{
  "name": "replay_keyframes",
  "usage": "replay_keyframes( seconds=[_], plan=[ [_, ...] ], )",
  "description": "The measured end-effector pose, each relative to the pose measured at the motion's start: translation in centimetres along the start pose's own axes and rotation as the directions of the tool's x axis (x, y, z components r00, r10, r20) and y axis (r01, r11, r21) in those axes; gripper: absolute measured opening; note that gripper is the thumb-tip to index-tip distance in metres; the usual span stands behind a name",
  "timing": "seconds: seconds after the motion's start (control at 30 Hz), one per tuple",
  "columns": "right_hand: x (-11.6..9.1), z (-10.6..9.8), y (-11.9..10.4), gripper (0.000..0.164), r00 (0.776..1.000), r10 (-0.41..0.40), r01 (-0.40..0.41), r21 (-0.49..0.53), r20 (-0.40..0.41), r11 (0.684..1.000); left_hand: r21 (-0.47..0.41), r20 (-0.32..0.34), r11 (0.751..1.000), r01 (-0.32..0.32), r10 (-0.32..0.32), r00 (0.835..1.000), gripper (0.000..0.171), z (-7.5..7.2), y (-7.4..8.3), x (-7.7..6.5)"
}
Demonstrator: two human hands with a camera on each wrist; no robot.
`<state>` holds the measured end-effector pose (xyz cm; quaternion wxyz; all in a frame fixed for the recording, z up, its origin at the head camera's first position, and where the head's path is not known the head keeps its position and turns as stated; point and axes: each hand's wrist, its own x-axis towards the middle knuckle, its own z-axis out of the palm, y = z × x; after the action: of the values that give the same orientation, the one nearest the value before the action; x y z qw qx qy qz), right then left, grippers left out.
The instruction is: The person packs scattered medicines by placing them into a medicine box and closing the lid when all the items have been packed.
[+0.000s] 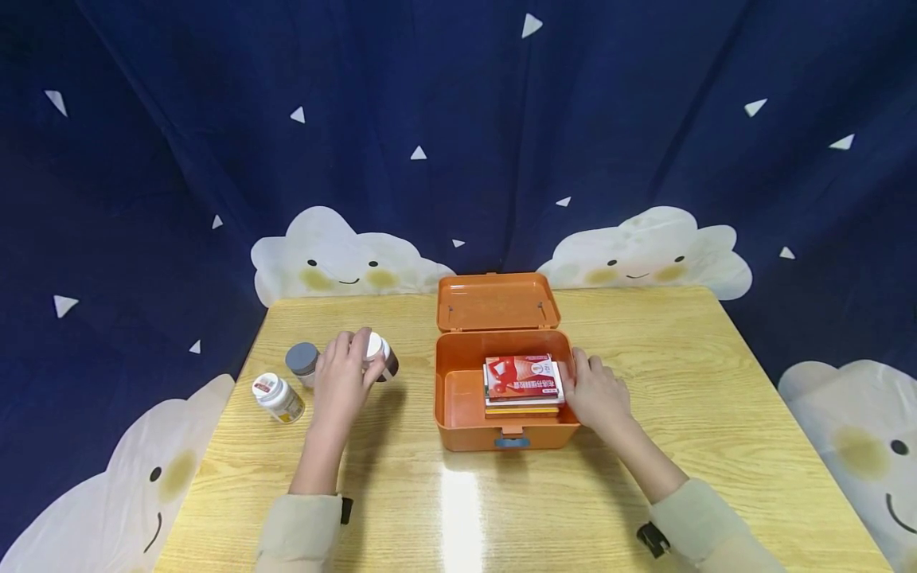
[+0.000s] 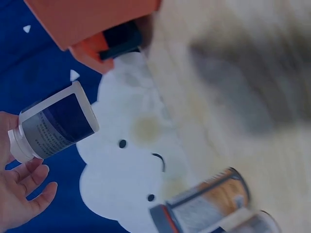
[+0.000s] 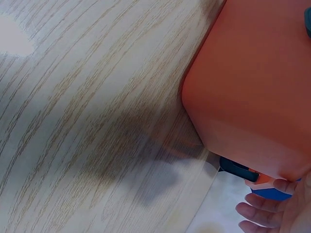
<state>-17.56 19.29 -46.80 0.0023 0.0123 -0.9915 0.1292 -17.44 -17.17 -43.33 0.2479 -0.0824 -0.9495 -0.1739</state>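
My left hand (image 1: 342, 370) holds a white pill bottle (image 2: 58, 124) with a dark blue and grey label by its cap end. The bottle is tilted, above the table and left of an orange plastic storage box (image 1: 473, 438). The box stands with its lid (image 1: 497, 302) swung back. Inside, towards its right side, lies a stack of medicine boxes with a red one (image 1: 519, 376) on top. At the right wall my right hand (image 1: 600, 391) grips the rim, its thumb side over the edge and its other fingers (image 3: 260, 216) outside, loosely spread.
Left of my left hand, a grey-capped bottle (image 1: 303, 360) and a white bottle with a yellowish label (image 1: 281, 399) stand on the wooden table (image 1: 401, 493). A blue latch (image 1: 512, 442) sits on the box front. Behind the table hangs a dark blue curtain (image 1: 458, 95) with clouds.
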Motion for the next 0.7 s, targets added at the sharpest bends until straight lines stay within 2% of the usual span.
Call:
replay_keyframes(
  seconds=[0.33,0.7],
  plan=[
    [0.1,0.0,0.0,0.049,1.0,0.004,-0.004,-0.001,0.007,1.0,-0.018,-0.02,0.997,-0.078,0.078,0.997,0.041,-0.1,2.5,2.2],
    [0.1,0.1,0.0,0.049,1.0,0.001,-0.001,0.0,-0.002,1.0,-0.026,0.001,0.99,-0.138,0.139,0.99,0.041,0.2,4.9,3.8]
  ],
)
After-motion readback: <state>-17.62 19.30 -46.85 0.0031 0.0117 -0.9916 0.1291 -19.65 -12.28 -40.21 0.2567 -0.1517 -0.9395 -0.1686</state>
